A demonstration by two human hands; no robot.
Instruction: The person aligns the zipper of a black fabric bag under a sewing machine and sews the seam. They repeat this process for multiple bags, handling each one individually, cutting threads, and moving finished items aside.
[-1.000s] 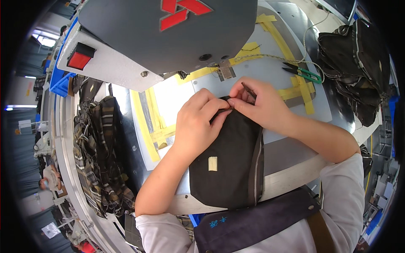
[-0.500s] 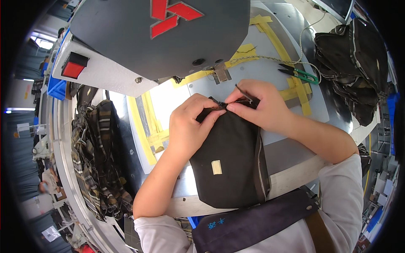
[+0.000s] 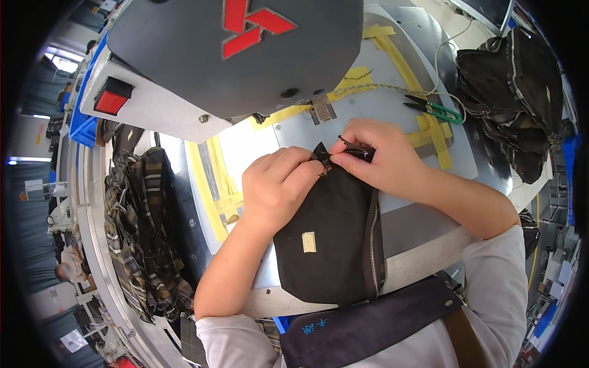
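A black zippered fabric bag (image 3: 331, 239) hangs down over the table's near edge, with a small cream label on its face and a metal zipper (image 3: 373, 245) along its right side. At its top end my left hand (image 3: 279, 184) is closed, pinching the gathered dark fabric. Close beside it my right hand (image 3: 380, 153) pinches the same top end, where a short run of zipper teeth and a dark strip stick up between thumb and fingers. The fingertips of both hands almost touch. Exactly which layers they hold is hidden.
A grey sewing machine head (image 3: 245, 61) stands beyond my hands. Yellow tape (image 3: 438, 141) marks the work plate. Green-handled thread snips (image 3: 438, 110) lie at the right, near a pile of black bags (image 3: 515, 92). Plaid fabric pieces (image 3: 141, 227) heap up at the left.
The bag's body has shifted slightly left. My left hand has turned and lowered a little, and the fabric tip at the top now stands up between my hands.
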